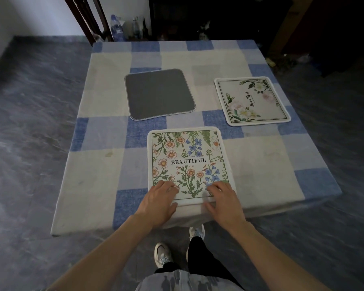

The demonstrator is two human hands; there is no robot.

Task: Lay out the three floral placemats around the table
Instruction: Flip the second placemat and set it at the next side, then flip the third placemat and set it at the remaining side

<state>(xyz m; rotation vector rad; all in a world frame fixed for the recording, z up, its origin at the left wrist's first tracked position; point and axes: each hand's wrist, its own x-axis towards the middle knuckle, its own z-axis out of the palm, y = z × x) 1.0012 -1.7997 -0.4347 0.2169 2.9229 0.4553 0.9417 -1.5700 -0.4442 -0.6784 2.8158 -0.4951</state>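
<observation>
Covering the placemat's near corners, both hands lie flat.

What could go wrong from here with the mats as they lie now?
The near mat sits at the table edge under both hands, left hand and right hand; a pull toward the body could slide it off. The grey mat shows no print, so it may be lying face down. It and the pale rose mat sit skewed to the checks.
</observation>
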